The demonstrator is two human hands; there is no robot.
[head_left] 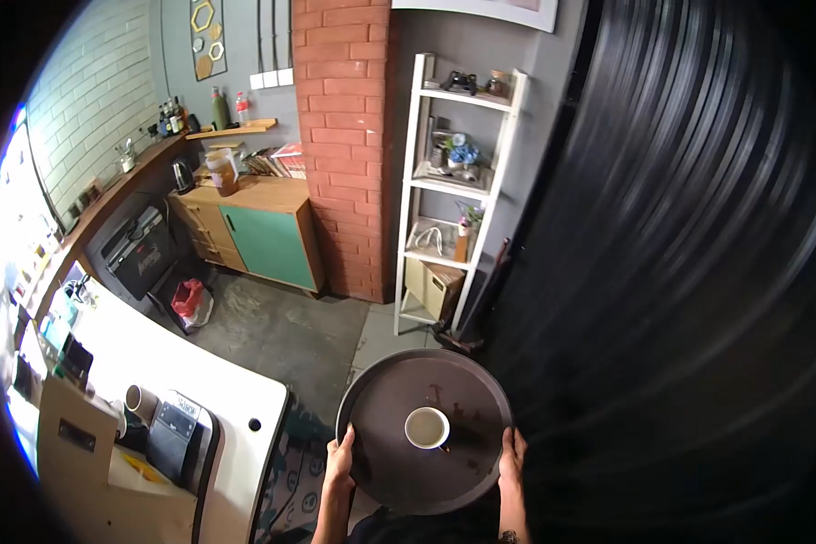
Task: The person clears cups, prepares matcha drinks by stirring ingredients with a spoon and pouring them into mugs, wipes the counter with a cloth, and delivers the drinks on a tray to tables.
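A round dark brown tray [399,480] is held out at the bottom centre. On its left rim my left hand [340,460] is closed, thumb on top. My right hand [512,456] grips the opposite rim in the same way. Near the tray's middle stands a white cup [427,428] with pale liquid or residue inside. Brown wet spots lie on the tray around the cup, mostly behind it and to its right.
To the left is a white counter [236,385] with a device [174,435] and a cup [140,402]. Ahead are a white ladder shelf [408,195], a brick pillar [343,136] and a green-doored cabinet [267,240]. A dark curtain [662,272] hangs on the right.
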